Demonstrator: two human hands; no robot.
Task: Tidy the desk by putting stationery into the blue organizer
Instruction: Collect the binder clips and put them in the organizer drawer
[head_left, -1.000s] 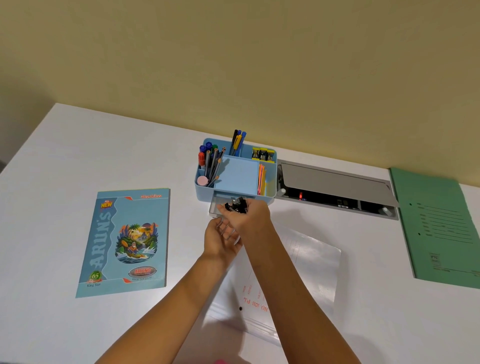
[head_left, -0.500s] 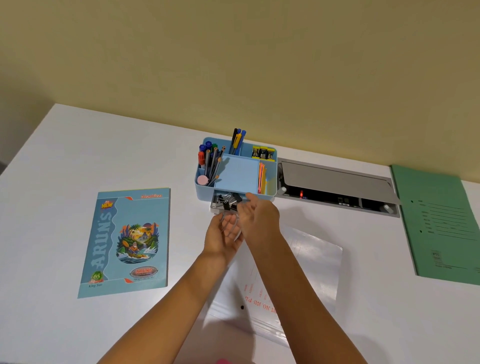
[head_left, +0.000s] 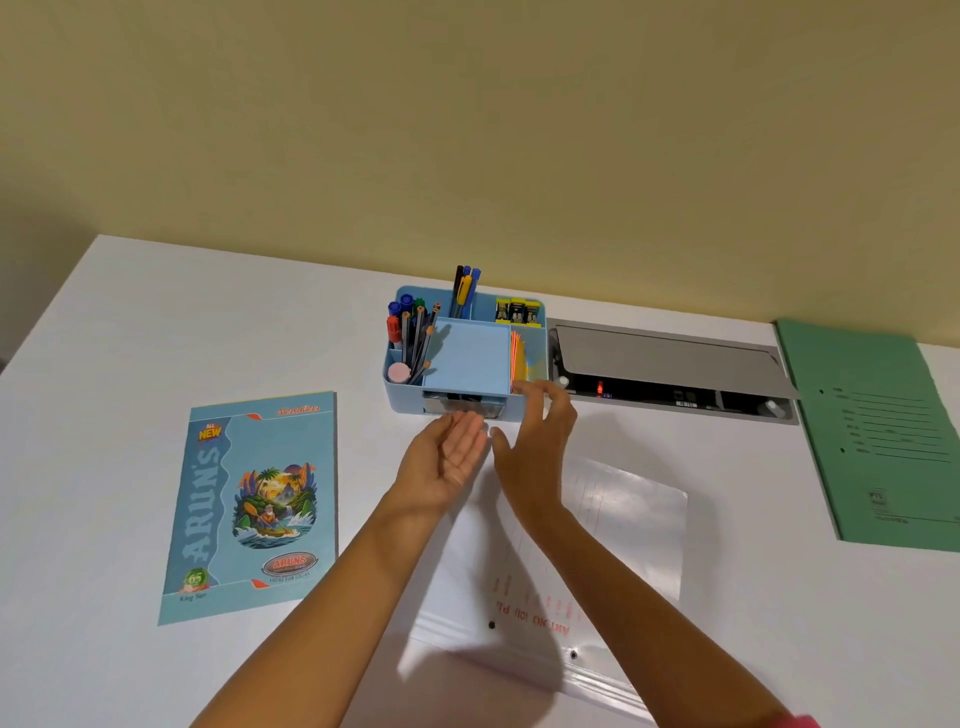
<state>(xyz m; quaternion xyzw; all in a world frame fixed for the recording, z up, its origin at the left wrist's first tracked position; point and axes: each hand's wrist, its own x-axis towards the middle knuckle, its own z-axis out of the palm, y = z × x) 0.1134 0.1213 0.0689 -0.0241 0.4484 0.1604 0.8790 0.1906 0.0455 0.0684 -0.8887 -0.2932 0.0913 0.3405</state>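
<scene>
Watching frame centre, I see left grip (head_left: 453, 457) and right grip (head_left: 537, 441) spread wide, just below the blue organizer (head_left: 404, 401).

The left hand (head_left: 447, 457) and right hand (head_left: 537, 441) fill the strip of desk (head_left: 234, 322) just before the organizer (head_left: 402, 399) and its drawer (head_left: 465, 404), a grey hatch (head_left: 665, 358) sits against its right side, and bare desk lies open leftward, toward the notebook (head_left: 254, 504).

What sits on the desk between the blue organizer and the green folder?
In the head view, a grey cable hatch with its lid open and a red light inside fills the stretch between the blue organizer and the green folder.
</scene>
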